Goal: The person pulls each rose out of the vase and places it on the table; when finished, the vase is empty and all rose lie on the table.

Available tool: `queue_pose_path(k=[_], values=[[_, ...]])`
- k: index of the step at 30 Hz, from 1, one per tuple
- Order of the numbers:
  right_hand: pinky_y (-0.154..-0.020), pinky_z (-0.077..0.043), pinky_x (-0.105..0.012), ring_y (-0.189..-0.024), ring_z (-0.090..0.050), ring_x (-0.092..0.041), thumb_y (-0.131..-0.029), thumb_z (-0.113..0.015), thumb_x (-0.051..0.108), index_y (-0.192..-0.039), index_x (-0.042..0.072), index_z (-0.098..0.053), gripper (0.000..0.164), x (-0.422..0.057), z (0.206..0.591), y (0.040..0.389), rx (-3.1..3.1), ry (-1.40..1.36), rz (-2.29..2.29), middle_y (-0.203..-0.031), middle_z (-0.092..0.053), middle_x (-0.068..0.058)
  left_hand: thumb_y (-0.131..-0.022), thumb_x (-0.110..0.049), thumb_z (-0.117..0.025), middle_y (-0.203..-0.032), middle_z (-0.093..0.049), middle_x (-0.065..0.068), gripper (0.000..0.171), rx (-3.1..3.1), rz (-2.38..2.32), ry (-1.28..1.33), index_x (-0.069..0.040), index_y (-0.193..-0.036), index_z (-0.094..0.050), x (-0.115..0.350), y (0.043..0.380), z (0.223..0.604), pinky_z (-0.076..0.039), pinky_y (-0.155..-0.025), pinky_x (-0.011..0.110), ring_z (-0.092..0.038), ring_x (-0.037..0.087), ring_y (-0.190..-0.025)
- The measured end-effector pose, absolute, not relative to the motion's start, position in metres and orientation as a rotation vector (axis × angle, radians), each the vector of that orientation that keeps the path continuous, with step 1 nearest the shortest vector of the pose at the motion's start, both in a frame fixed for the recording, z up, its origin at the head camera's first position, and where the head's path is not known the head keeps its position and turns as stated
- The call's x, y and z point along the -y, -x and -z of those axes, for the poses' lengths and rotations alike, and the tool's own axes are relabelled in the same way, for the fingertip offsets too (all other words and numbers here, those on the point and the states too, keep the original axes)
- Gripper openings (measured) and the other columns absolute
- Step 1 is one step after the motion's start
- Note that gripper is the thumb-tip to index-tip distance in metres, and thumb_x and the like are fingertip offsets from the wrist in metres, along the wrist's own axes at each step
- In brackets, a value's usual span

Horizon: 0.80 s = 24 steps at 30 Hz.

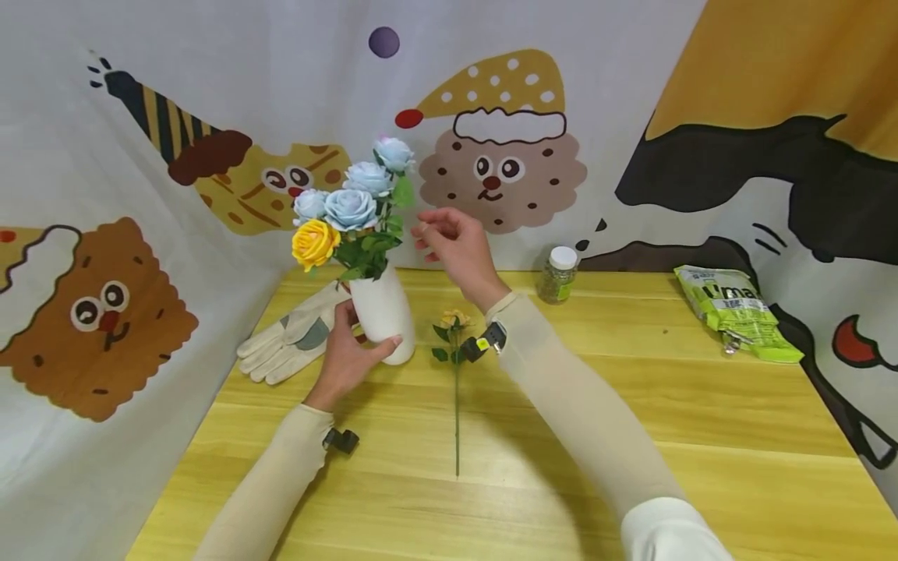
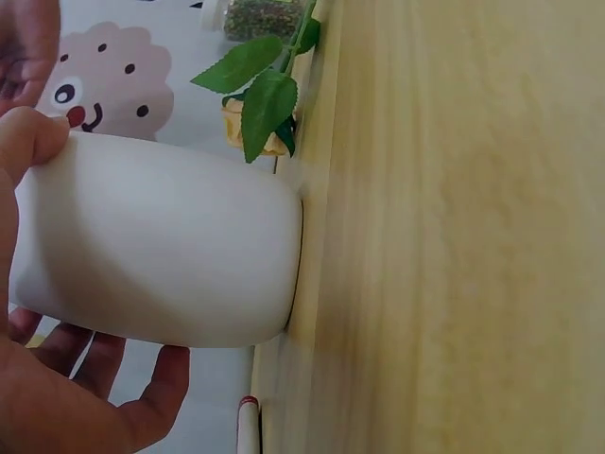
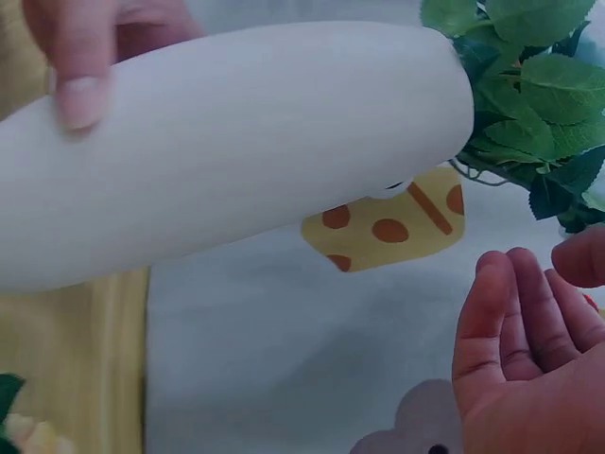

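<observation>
My left hand grips a white vase around its side, the thumb on the near face. Pale blue roses and one yellow rose stand in the vase, their leaves crowding its mouth. To the right of the blooms my right hand is raised, fingers loosely bent, holding nothing. The right wrist view shows a gap between that hand and the green leaves. Beside the vase, a single yellow flower on a long green stem lies on the table.
Behind the vase at left lie pale work gloves. A small white-lidded jar stands at the table's back edge, and a green snack bag lies to the right. A printed cloth hangs behind the wooden table.
</observation>
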State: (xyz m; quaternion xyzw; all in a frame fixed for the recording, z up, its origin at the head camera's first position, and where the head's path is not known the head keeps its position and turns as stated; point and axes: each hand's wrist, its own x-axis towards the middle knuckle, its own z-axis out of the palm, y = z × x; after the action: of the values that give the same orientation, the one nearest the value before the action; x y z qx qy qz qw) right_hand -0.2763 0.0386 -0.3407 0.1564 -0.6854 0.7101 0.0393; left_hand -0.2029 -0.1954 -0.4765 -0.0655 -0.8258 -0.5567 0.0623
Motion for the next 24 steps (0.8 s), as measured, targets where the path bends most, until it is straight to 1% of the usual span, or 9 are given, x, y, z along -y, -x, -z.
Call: queue_pose_path(k=[3,6,9,11,15,20,24], values=[[-0.076,-0.064,-0.037,-0.099,-0.074,-0.032,-0.105,-0.066,0.014,-0.122,0.004,-0.07,0.02,-0.031,0.33,0.283,2.081,-0.51,-2.169,-0.112,-0.078,-0.015,-0.084,-0.033,-0.091,-0.145,-0.048,0.017,0.092,2.483,1.673,0.207,-0.011,-0.153,-0.032,0.195,0.204,0.478,-0.052,-0.106,0.058,-0.051,0.036,-0.133],[-0.074,-0.064,-0.036,-0.094,-0.073,-0.027,-0.104,-0.069,0.013,-0.122,0.002,-0.069,0.022,-0.025,0.321,0.287,2.067,-0.544,-2.162,-0.108,-0.077,-0.015,-0.084,-0.03,-0.091,-0.144,-0.048,0.017,0.092,2.475,1.658,0.223,-0.011,-0.153,-0.033,0.194,0.205,0.479,-0.053,-0.104,0.059,-0.052,0.036,-0.131],[-0.075,-0.064,-0.04,-0.089,-0.07,-0.02,-0.103,-0.07,0.013,-0.122,0.002,-0.07,0.021,-0.02,0.316,0.29,2.068,-0.558,-2.16,-0.104,-0.074,-0.013,-0.084,-0.03,-0.09,-0.144,-0.049,0.018,0.092,2.474,1.651,0.241,-0.01,-0.153,-0.032,0.193,0.205,0.48,-0.053,-0.104,0.059,-0.052,0.035,-0.13],[-0.075,-0.064,-0.038,-0.088,-0.069,-0.016,-0.103,-0.07,0.013,-0.122,0.003,-0.071,0.022,-0.018,0.314,0.291,2.087,-0.556,-2.165,-0.103,-0.073,-0.01,-0.084,-0.03,-0.09,-0.144,-0.049,0.018,0.092,2.473,1.654,0.243,-0.01,-0.152,-0.032,0.192,0.205,0.48,-0.053,-0.104,0.059,-0.052,0.034,-0.13],[-0.077,-0.064,-0.034,-0.093,-0.07,-0.016,-0.103,-0.071,0.013,-0.124,0.004,-0.07,0.023,-0.016,0.313,0.291,2.14,-0.559,-2.175,-0.109,-0.073,-0.009,-0.084,-0.029,-0.091,-0.142,-0.049,0.018,0.092,2.47,1.669,0.234,-0.009,-0.151,-0.033,0.192,0.205,0.481,-0.053,-0.105,0.057,-0.052,0.032,-0.128],[-0.078,-0.063,-0.031,-0.101,-0.071,-0.02,-0.104,-0.069,0.012,-0.132,0.005,-0.066,0.029,-0.011,0.313,0.294,2.2,-0.57,-2.222,-0.122,-0.073,-0.014,-0.083,-0.028,-0.091,-0.141,-0.05,0.018,0.09,2.469,1.647,0.224,-0.008,-0.15,-0.033,0.192,0.206,0.481,-0.054,-0.105,0.057,-0.053,0.032,-0.128],[-0.077,-0.062,-0.03,-0.104,-0.071,-0.02,-0.105,-0.066,0.009,-0.139,0.005,-0.062,0.034,-0.008,0.314,0.296,2.226,-0.574,-2.276,-0.129,-0.072,-0.016,-0.083,-0.026,-0.091,-0.141,-0.051,0.018,0.09,2.46,1.625,0.225,-0.007,-0.149,-0.034,0.192,0.207,0.48,-0.055,-0.103,0.057,-0.054,0.032,-0.128]])
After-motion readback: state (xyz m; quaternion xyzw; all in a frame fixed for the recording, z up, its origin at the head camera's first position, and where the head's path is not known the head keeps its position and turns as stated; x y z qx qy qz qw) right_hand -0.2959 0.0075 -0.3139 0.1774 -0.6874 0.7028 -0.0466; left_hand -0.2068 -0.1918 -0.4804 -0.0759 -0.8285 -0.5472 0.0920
